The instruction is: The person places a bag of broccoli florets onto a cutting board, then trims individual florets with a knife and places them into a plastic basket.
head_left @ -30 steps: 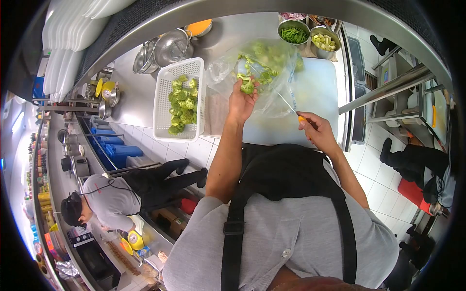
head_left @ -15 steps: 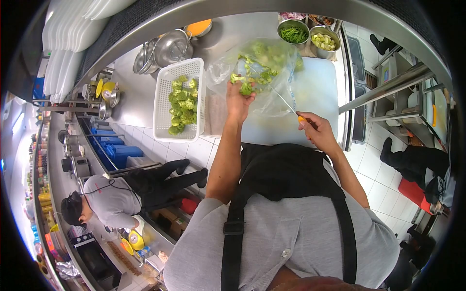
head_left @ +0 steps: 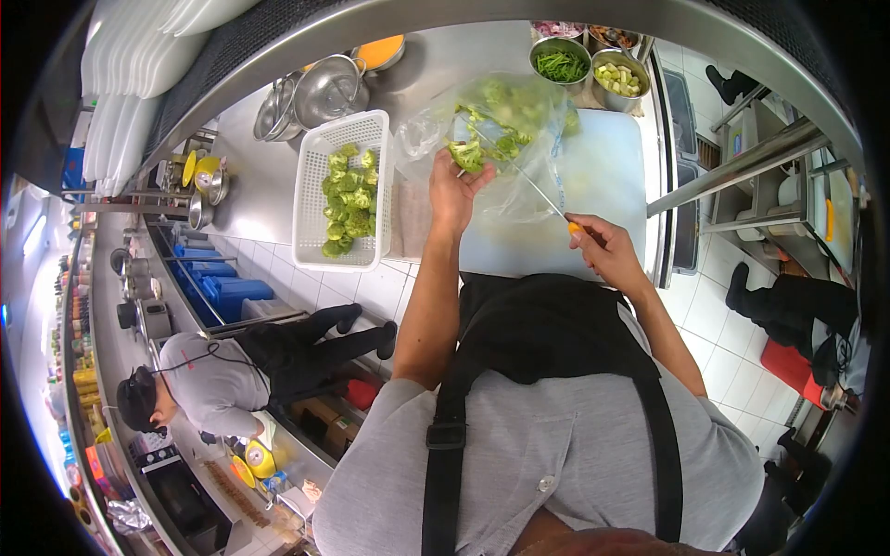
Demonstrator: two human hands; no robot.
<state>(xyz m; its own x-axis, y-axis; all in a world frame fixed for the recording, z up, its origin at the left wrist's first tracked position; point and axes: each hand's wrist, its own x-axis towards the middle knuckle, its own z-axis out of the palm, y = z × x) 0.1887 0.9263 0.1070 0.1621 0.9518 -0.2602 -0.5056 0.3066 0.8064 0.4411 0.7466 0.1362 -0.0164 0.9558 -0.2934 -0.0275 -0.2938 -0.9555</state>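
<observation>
My left hand has its fingers curled around a broccoli piece at the mouth of a clear plastic bag. In my right hand is a knife with an orange handle, its thin blade slanting up and left over the bag toward the held piece. More broccoli shows in and around the bag, partly veiled by the plastic. Underneath lies a pale cutting board. Left of the bag, a white perforated basket contains a pile of cut broccoli florets.
Metal bowls stand behind the basket. Containers of chopped green vegetables and pale green cubes line the back right. A steel shelf edge arches overhead. To the left, another person bends over a counter.
My left hand has turned the broccoli piece, and its leafy head now faces differently. The right hand and knife have barely moved.
</observation>
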